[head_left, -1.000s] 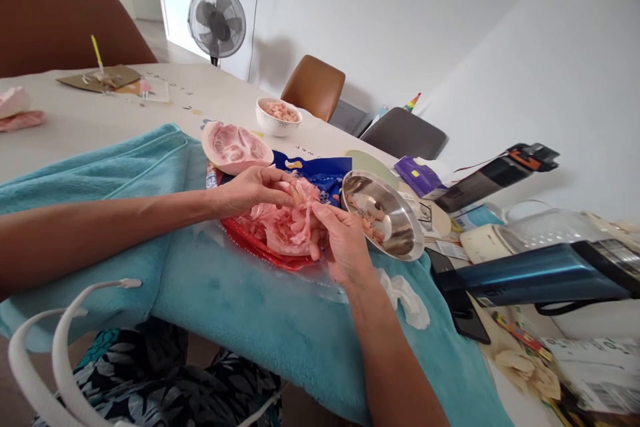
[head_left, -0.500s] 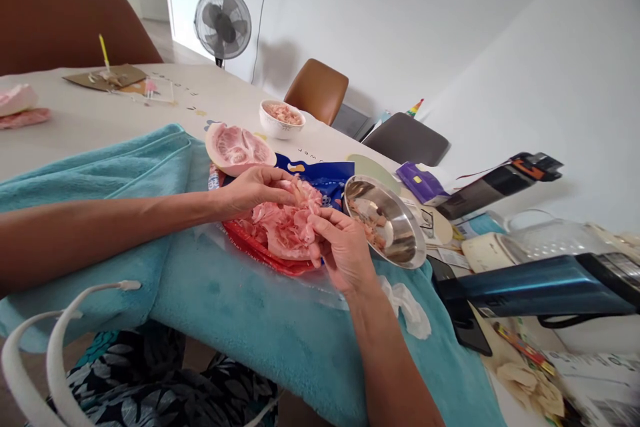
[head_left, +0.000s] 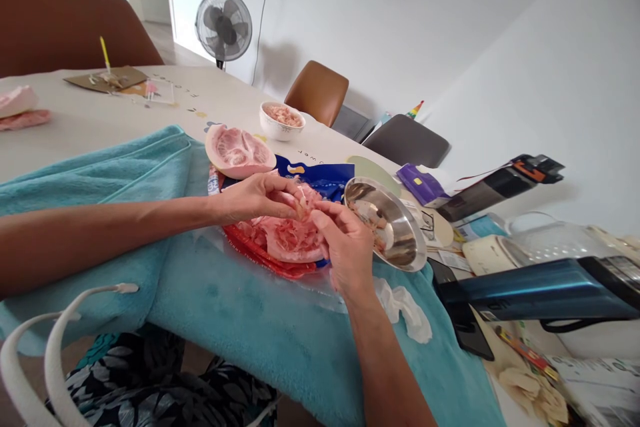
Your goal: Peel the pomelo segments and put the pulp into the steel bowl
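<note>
A pink pomelo piece (head_left: 290, 237) lies open on red plastic over a teal towel (head_left: 240, 307). My left hand (head_left: 255, 197) pinches a bit of the pink flesh at its top edge. My right hand (head_left: 345, 243) meets it from the right, fingers curled and pinched on the same bit of flesh. A steel bowl (head_left: 387, 223) with some peeled flesh sits tilted just right of my right hand. An emptied pomelo rind half (head_left: 239, 150) lies behind my left hand.
A white bowl (head_left: 281, 120) of flesh stands farther back on the table. A blue bag (head_left: 320, 177) lies under the fruit. Bottles, a dark flask (head_left: 540, 287), a phone and papers crowd the right side. A fan (head_left: 223, 25) and chairs stand beyond.
Both hands have drawn closer together over the pomelo's top, and the strip of flesh held up earlier is now down between the fingertips.
</note>
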The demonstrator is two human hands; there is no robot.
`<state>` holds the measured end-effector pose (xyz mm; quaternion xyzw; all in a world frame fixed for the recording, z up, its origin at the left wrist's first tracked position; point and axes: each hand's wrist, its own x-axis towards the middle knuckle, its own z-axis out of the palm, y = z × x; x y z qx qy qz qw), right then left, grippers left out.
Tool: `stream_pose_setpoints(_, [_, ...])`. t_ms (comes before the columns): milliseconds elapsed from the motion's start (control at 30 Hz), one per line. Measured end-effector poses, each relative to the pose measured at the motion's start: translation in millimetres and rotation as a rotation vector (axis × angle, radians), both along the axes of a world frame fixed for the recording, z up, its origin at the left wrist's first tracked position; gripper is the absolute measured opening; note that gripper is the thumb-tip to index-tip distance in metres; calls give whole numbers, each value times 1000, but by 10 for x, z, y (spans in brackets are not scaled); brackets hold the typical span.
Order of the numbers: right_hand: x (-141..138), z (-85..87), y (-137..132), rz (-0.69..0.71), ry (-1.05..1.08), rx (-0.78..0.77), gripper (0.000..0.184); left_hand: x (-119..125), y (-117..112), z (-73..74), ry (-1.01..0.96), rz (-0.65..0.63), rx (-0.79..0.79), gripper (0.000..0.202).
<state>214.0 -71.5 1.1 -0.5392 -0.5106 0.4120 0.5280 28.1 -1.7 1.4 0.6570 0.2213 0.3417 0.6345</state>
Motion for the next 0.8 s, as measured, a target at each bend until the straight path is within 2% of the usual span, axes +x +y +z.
stream_pose_setpoints(100, [-13,2,-5,17,-84,71,17,0,-14,21,69,-9,96,16])
stream_pose_setpoints(267, [10,51,-6,85,-192,105,8,4,-6,0,79,-38,127,14])
stream_pose_setpoints(500, [1,64,7,77,68,-81,19,3,-1,-1,96,-47,220,13])
stream_pose_setpoints(667, [-5,50,4,49,155,-153,16,-12,9,-17,135,-24,273,12])
stream_pose_setpoints(800, [-8,65,5,23,199,-178,14,-23,13,-39,173,-7,231,15])
